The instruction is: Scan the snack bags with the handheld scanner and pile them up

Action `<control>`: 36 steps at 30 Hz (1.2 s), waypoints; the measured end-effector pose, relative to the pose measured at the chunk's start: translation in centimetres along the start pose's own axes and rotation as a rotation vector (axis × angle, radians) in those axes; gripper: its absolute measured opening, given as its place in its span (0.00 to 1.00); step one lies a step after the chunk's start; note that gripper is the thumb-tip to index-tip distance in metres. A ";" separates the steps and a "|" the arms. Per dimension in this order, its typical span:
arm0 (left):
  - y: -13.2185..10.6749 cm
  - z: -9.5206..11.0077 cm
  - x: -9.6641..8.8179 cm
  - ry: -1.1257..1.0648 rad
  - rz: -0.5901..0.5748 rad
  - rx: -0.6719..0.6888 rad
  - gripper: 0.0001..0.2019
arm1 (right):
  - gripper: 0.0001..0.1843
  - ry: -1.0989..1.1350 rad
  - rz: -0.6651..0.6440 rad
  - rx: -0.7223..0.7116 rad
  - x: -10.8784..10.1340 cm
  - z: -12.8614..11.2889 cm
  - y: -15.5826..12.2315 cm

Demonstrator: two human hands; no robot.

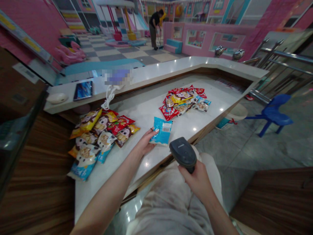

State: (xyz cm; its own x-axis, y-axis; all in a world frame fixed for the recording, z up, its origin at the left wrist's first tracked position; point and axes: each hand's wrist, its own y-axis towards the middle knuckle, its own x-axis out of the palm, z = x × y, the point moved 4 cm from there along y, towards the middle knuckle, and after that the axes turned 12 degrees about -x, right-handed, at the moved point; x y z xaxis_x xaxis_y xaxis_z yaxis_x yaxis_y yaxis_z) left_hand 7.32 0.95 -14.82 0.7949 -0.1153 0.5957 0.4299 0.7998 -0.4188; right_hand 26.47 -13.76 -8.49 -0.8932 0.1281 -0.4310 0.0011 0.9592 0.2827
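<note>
My left hand (146, 143) pinches a light blue snack packet (161, 131), held with its barcode label up just above the white counter (156, 114). My right hand (197, 180) grips the handle of a dark grey barcode scanner (183, 153), whose head sits right below the packet. To the left lies a pile of snack packets (97, 137) in yellow, red and blue. A second pile of packets (184, 101) lies further back on the right of the counter.
A tablet (83, 90) and a white dish (56, 98) rest on the raised ledge, with a white cable (109, 96) hanging down. A blue plastic chair (275, 114) and a bucket (232, 116) stand on the floor to the right. A person (155, 27) sweeps far back.
</note>
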 end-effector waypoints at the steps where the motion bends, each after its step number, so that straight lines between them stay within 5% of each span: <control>1: 0.1 0.0 0.0 -0.002 -0.001 0.003 0.19 | 0.08 -0.003 0.001 0.005 -0.1 0.1 -0.1; 6: 0.3 0.5 0.1 -0.051 0.108 0.011 0.16 | 0.08 -0.018 0.018 0.016 -0.8 0.6 -0.5; 8: 0.2 1.6 0.8 0.021 0.167 0.112 0.17 | 0.08 -0.035 0.040 0.009 -1.1 0.8 -0.6; 12: 0.5 4.6 3.7 0.504 0.171 0.518 0.24 | 0.09 -0.050 0.044 0.016 -1.4 1.1 -0.7; 15: 2.5 5.1 5.9 0.995 0.159 0.736 0.25 | 0.08 -0.048 0.038 0.016 -1.4 1.3 -0.9; 19: 7.2 3.3 6.9 1.446 0.274 0.745 0.28 | 0.09 -0.044 0.032 0.044 -1.5 1.6 -1.1; 24: 9.7 1.6 7.8 1.620 0.260 0.751 0.34 | 0.10 -0.074 0.047 0.018 -2.0 1.4 -1.0; 30: 3.7 2.2 7.6 1.457 0.304 0.779 0.32 | 0.11 -0.097 0.044 -0.015 -2.0 1.1 -0.9; 36: -6.9 3.4 2.5 1.397 0.615 0.791 0.31 | 0.14 -0.051 -0.036 0.027 -0.8 1.1 -1.4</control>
State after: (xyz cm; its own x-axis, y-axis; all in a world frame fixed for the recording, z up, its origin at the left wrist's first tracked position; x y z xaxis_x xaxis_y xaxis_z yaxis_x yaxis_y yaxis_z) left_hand 4.84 -2.89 -8.12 0.6759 0.2530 -0.6922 -0.0153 0.9438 0.3301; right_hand 27.73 -14.95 -9.52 -0.8687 0.1051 -0.4841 -0.0180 0.9698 0.2430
